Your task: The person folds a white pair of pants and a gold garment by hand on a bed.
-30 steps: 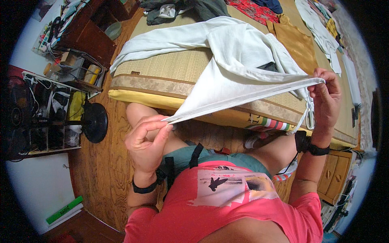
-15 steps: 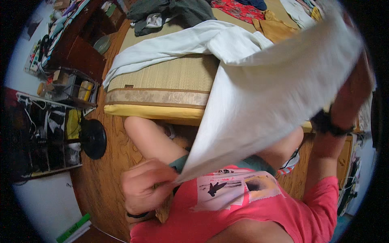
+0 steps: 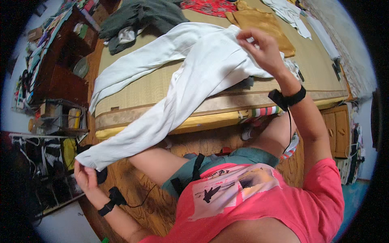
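A pair of white trousers (image 3: 178,95) lies stretched across the near part of the bed. One leg spreads left over the mat. The other slants down past the bed's edge, above my thigh. At that leg's cuff, the fingers of my left hand (image 3: 86,177) close on the hem. Up by the waist end, my right hand (image 3: 261,48) is bent with thumb and forefinger drawn together at the cloth's edge. Its other fingers are partly hidden. Black straps with small devices circle both wrists.
The bed (image 3: 121,99) has a straw mat. Dark grey clothing (image 3: 142,20), a red patterned garment (image 3: 208,7), a mustard garment (image 3: 265,26) and a white garment (image 3: 288,16) lie farther back. A dark shelf unit (image 3: 60,60) stands left; a wooden cabinet (image 3: 337,131) stands right.
The white trousers have come down from the air onto the bed. My left hand has moved outward left with the cuff; my right hand has lowered inward to the waist end.
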Demonstrator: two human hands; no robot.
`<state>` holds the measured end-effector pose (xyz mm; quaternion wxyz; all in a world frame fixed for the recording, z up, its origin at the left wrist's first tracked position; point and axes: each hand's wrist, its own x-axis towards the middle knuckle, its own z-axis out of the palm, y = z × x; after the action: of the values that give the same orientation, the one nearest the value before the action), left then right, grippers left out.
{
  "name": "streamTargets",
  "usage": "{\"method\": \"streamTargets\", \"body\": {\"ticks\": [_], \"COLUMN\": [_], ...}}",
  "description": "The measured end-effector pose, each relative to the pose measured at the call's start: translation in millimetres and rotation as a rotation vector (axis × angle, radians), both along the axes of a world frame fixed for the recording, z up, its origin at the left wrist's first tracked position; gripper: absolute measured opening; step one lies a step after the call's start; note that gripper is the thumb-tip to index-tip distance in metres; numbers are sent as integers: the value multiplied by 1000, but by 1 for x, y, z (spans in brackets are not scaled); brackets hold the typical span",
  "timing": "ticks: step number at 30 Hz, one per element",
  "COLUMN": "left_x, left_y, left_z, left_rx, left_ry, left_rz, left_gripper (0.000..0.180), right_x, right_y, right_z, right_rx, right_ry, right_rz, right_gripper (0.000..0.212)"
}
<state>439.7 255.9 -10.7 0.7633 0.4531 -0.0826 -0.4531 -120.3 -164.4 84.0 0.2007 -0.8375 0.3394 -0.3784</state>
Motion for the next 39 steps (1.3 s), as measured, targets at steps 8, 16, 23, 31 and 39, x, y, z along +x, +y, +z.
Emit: {"method": "streamTargets", "body": {"ticks": [8,16,23,31,39], "left_x": [18,89,61,108,132], "left_y": [7,-28,-115,-49,-34], "left_z": [58,125,42,63,58], "left_rx": [278,439,1016,343,246], "left_ry": [-502,-347,-330,-107,-79], "left_rz": [130,-283,-140,97,-10], "left_gripper": [34,18,16,36,26], "right_x": [-123,-152,-160,-165,-175], "right_y": [-2,-84,-80,-46,-65], "right_z": [-110,-58,-60,-29,-48], "right_rx": [-183,354,554,595,772], "right_ry": [400,-142,359,-129,38], "right_rz": [-162,-330,-150,35,-60], "right_gripper": [30,17,23,19,20]}}
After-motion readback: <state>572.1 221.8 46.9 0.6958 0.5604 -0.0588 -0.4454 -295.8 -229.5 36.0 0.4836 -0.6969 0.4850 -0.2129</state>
